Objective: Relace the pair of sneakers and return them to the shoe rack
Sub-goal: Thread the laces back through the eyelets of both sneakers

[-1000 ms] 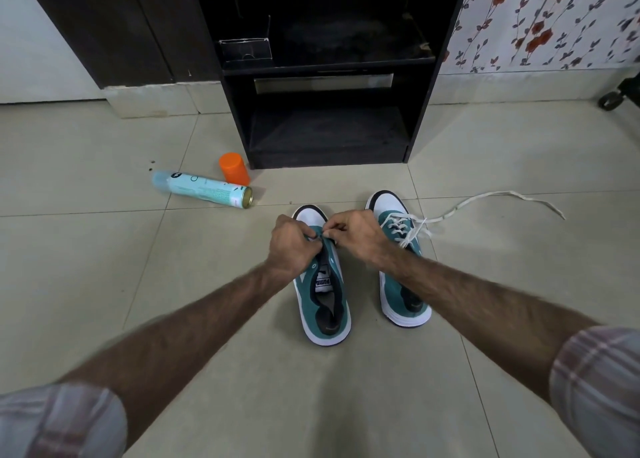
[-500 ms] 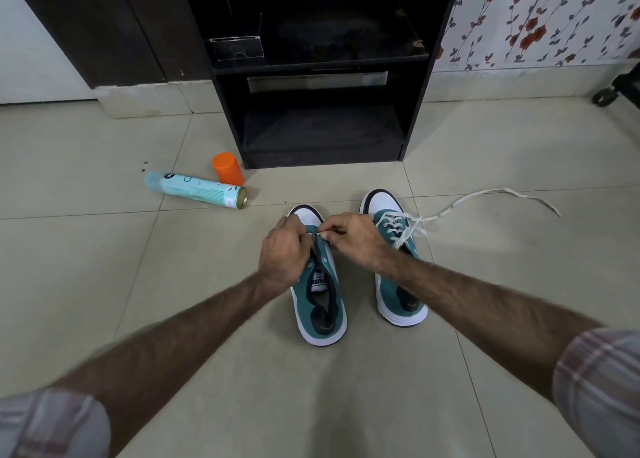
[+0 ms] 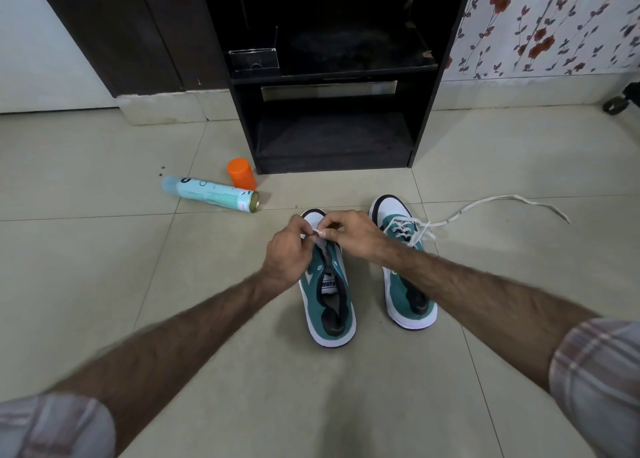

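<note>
Two teal and white sneakers stand side by side on the tiled floor, toes toward the black shoe rack (image 3: 332, 76). The left sneaker (image 3: 329, 301) has open eyelets and no lace visible along its tongue. My left hand (image 3: 289, 249) and my right hand (image 3: 349, 232) meet over its toe end, both pinching a short piece of white lace (image 3: 317, 232). The right sneaker (image 3: 408, 284) is partly laced, and its white lace (image 3: 491, 203) trails out across the floor to the right.
A light blue spray can (image 3: 211, 194) lies on its side to the left of the shoes, with an orange cap (image 3: 241, 173) next to the rack's corner. A small clear box (image 3: 252, 59) sits on the rack's upper shelf. A black caster wheel (image 3: 616, 105) shows at far right.
Both hands have moved slightly forward along the left sneaker, from the tongue area to the toe end, still pinched together on the lace.
</note>
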